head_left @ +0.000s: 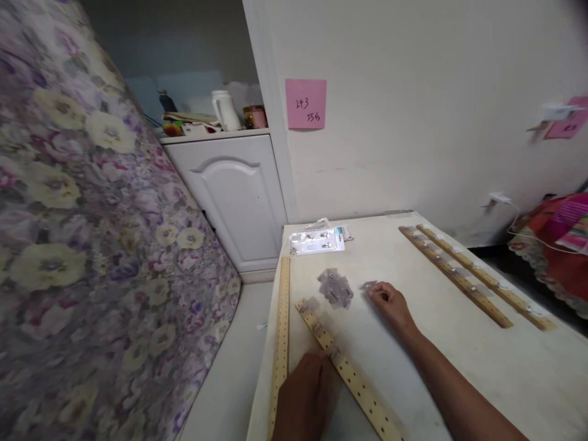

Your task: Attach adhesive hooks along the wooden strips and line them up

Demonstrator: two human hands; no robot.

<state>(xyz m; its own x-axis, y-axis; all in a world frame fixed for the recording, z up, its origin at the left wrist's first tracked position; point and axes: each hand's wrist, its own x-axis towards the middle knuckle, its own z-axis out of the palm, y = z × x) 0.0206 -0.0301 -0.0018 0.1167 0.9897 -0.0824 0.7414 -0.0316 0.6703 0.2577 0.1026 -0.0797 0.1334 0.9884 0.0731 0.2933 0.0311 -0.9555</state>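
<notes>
A pale wooden strip with rows of holes (pixel 351 376) lies slanted on the table, with several small clear hook pieces on its far part. My left hand (pixel 303 395) is closed at the strip's left edge, fingertips against it beside one of the clear pieces; its grip is partly hidden. Right of a loose pile of clear plastic hook pieces (pixel 337 289), my right hand (pixel 388 301) pinches a small clear plastic piece (pixel 368 285) just above the table. That piece is slightly blurred.
Another perforated strip (pixel 282 318) runs along the table's left edge. Two strips fitted with clear pieces (pixel 452 272) lie at right. Clear blister packaging (pixel 316 241) sits at the back. A floral curtain (pixel 114 245) hangs left, and a white cabinet (pixel 232 202) stands behind.
</notes>
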